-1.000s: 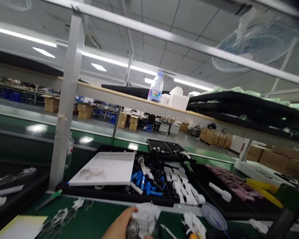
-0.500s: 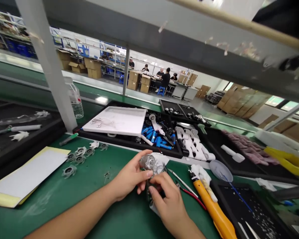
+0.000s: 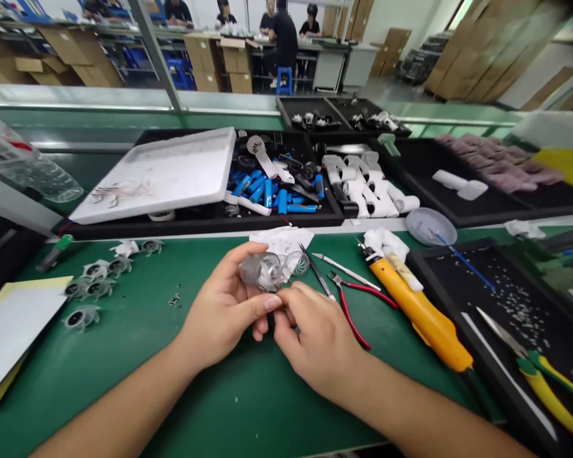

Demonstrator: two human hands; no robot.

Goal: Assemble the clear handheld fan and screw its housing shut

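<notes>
Green surface (image 3: pixel 100 388) crowded: loose fan-like plastic parts (image 3: pixel 95 273) at the left, then left hand (image 3: pixel 224 312) and right hand (image 3: pixel 315 337), then red-handled cutters (image 3: pixel 348 305) and a yellow electric screwdriver (image 3: pixel 415 312) nearby. Likely trouble: smooth plastic slipping from sweaty fingers, a drop and a crack, or a scratch from those blades. Clear plastic housing (image 3: pixel 262 270) held above the surface between both hands, glossy and rounded; left fingers (image 3: pixel 267 303) clamped around it, right fingers (image 3: pixel 286 296) pinched together at its lower edge.
</notes>
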